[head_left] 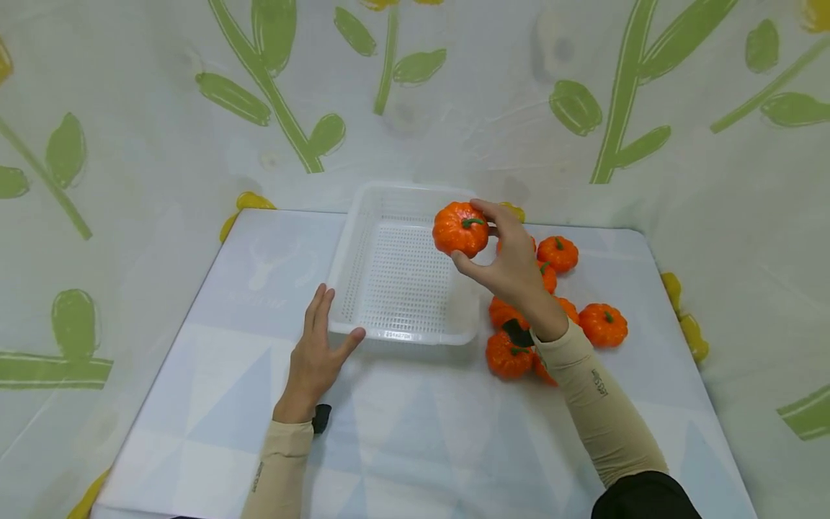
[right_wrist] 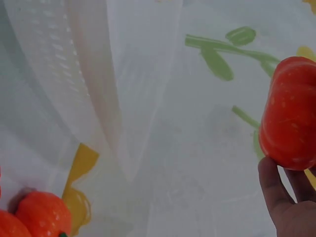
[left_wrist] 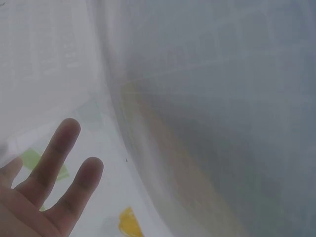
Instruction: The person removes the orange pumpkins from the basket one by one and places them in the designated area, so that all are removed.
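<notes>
An orange toy pumpkin (head_left: 459, 229) with a green stem is held by my right hand (head_left: 509, 263), thumb on its near side and fingers on the far side, over the right part of a white perforated plastic basket (head_left: 395, 336). In the right wrist view the pumpkin (right_wrist: 291, 113) looks red, gripped at the frame's right edge. My left hand (head_left: 316, 353) is at the basket's near left corner, its fingers straight. The left wrist view shows this hand (left_wrist: 54, 182) with spread fingers; whether it touches the basket I cannot tell.
Several more orange pumpkins (head_left: 603, 325) lie on the table to the basket's right, some hidden beneath my right arm. The table (head_left: 415, 432) has a pale cloth with blue triangles. A curtain (head_left: 467, 144) with green leaf prints hangs behind it.
</notes>
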`<state>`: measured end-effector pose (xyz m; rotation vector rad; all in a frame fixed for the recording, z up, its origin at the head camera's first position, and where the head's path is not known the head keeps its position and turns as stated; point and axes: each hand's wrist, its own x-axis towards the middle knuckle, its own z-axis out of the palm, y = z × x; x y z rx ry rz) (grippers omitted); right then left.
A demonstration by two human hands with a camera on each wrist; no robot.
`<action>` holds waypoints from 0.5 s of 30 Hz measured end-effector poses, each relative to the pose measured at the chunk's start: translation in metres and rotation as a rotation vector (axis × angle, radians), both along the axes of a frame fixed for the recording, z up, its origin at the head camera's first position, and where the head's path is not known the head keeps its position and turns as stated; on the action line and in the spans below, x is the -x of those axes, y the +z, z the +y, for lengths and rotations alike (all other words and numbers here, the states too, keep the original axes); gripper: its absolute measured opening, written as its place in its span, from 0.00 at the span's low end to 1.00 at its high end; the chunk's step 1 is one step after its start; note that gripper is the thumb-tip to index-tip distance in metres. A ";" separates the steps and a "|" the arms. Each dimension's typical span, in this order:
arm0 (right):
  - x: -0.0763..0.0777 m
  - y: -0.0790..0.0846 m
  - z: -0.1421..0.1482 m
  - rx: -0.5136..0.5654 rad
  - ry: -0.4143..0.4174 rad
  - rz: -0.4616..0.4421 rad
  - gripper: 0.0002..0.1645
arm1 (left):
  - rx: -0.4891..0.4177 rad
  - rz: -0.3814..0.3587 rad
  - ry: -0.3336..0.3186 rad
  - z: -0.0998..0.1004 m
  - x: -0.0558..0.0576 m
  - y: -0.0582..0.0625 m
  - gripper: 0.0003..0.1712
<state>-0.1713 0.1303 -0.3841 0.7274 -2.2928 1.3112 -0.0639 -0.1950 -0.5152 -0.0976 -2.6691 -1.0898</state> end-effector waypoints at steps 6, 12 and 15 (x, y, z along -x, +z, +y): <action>-0.009 -0.003 0.017 -0.017 -0.023 -0.005 0.43 | -0.012 -0.004 -0.004 -0.001 0.000 -0.001 0.53; -0.024 -0.007 0.035 -0.074 -0.050 -0.054 0.45 | -0.012 -0.029 -0.013 -0.002 0.000 0.001 0.53; -0.032 -0.012 0.046 -0.093 -0.079 -0.065 0.46 | -0.015 -0.041 -0.021 -0.002 -0.001 0.003 0.52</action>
